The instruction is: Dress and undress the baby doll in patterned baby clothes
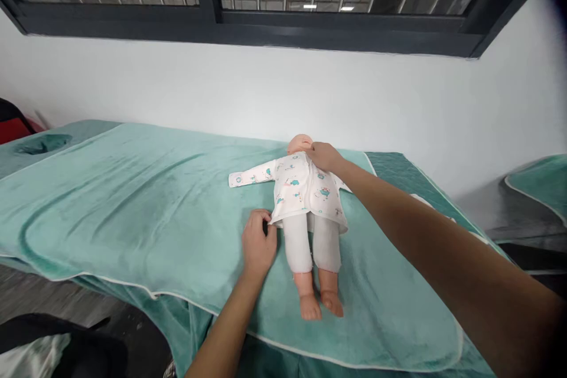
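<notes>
A baby doll (pixel 309 295) lies on its back on a green blanket (pixel 155 201), its head toward the wall and its bare feet toward me. It wears a white printed jacket (pixel 296 189) over white legs, with one sleeve stretched out to the left. My left hand (pixel 259 242) is closed at the jacket's lower left corner, thumb and fingers pinching the hem. My right hand (pixel 325 156) is closed at the jacket's collar beside the doll's chin; its fingertips are partly hidden.
The blanket covers a bed against a white wall (pixel 177 88) under a dark-framed barred window (pixel 283 26). A face hole (pixel 44 143) shows at the bed's left end. A dark chair (pixel 88 348) with cloth stands at the lower left. Another green-covered surface (pixel 544 183) is at the right.
</notes>
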### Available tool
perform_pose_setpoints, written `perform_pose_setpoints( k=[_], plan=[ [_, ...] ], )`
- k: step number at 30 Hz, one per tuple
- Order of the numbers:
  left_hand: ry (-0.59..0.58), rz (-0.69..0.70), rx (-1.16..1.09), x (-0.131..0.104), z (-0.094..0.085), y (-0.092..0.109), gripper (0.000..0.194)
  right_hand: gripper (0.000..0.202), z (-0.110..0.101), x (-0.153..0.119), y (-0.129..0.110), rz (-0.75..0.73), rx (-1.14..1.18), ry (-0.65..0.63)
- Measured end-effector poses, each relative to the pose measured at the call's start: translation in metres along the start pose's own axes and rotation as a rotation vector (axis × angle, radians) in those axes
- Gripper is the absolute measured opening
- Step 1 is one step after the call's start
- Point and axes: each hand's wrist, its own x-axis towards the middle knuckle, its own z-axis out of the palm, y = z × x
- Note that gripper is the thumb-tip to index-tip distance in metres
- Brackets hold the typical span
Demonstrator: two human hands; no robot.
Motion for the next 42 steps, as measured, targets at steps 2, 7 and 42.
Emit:
perform_pose_setpoints(
  k=[2, 7, 42],
  plan=[
    [0.003, 0.009, 0.009, 0.000, 0.002, -0.002, 0.018, 0.024, 0.002, 0.001, -0.004, -0.048, 0.009, 0.032],
    [0.001, 0.012, 0.013, 0.000, 0.005, -0.006, 0.018, 0.022, 0.019, -0.019, -0.009, -0.074, 0.029, 0.130],
    [-0.047, 0.089, -0.033, 0.001, -0.003, 0.004, 0.016, 0.060, 0.055, -0.225, 0.082, -0.424, 0.124, 0.351]
  ],
)
